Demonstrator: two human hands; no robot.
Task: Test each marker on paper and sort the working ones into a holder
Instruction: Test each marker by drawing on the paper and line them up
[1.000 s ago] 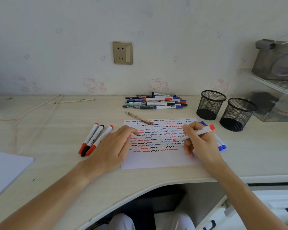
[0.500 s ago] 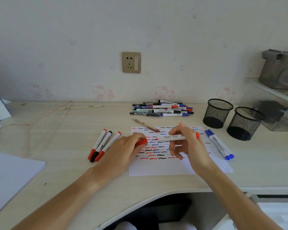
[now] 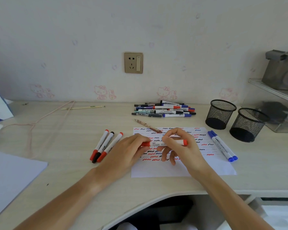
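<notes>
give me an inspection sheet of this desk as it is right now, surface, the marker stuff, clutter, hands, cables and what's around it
Surface: pale wood-grain desk, curved front edge.
Job's things: test paper covered in red, black and blue squiggles; red marker held level above it; marker pile at the back; three markers left of the paper; two blue markers on its right edge; two black mesh holders, nothing visible inside.
Clutter: brown pencil across the paper's top edge; pale pencil; white sheet at left.
Hands: left hand pinches the marker's cap end; right hand grips the barrel.
Cables: pink cord at left.
Surroundings: wall socket; clear shelf at right.
</notes>
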